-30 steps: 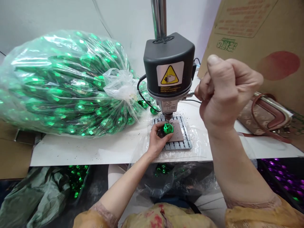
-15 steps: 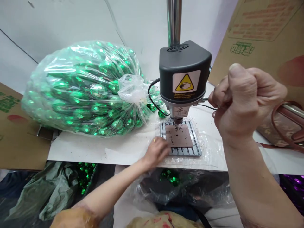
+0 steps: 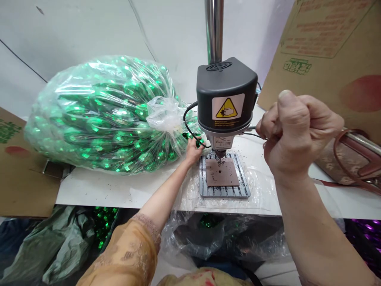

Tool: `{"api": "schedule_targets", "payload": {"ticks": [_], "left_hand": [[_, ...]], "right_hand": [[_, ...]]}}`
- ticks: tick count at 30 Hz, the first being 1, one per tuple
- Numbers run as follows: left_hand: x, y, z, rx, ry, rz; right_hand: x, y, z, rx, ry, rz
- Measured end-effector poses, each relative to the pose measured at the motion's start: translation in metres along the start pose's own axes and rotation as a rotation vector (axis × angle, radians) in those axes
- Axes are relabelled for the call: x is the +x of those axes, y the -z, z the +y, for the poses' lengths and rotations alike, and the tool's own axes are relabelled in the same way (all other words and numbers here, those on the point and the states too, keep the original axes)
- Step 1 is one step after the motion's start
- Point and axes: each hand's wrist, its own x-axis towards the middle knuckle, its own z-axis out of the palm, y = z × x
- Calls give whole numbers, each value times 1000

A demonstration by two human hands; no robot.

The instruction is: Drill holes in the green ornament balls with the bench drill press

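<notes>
My right hand (image 3: 300,133) is closed in a fist round the feed lever (image 3: 252,128) of a small black drill press (image 3: 226,95). Beyond the base plate my left hand (image 3: 193,149) reaches out, its fingers closed on a shiny green ball (image 3: 198,141) beside the machine's black cable. Under the drill chuck (image 3: 220,153) lies a square brown board (image 3: 223,176) with a dark hole in it. The board rests on the slotted metal base (image 3: 245,193), sprinkled with dark shavings.
A tied clear bag (image 3: 101,119) full of green mirrored balls lies on the white table (image 3: 107,186). Cardboard boxes (image 3: 324,47) stand at both sides. Clear plastic sheeting (image 3: 193,238) hangs at the table's front edge. A brown bag (image 3: 369,171) sits at the right.
My left hand has moved from the board's left edge forward to the green ball behind it and closed on it. My right hand stays on the lever.
</notes>
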Motion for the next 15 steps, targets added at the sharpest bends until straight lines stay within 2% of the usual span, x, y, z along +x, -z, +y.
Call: {"api": "schedule_targets", "payload": {"ticks": [2, 3, 6, 8, 11, 15], "left_hand": [[-13, 14, 4, -85, 61, 41], [-22, 20, 8, -161, 104, 21], [-53, 34, 21, -449, 234, -134], [-73, 36, 30, -561, 291, -207], [-91, 30, 39, -573, 265, -257], [-95, 21, 42, -516, 164, -322]], "right_hand": [[-1, 0, 0, 0, 5, 5], [-1, 0, 0, 0, 8, 6], [-2, 0, 2, 18, 20, 6], [-1, 1, 4, 44, 29, 7], [0, 2, 8, 77, 38, 8], [-1, 2, 8, 31, 16, 3]]}}
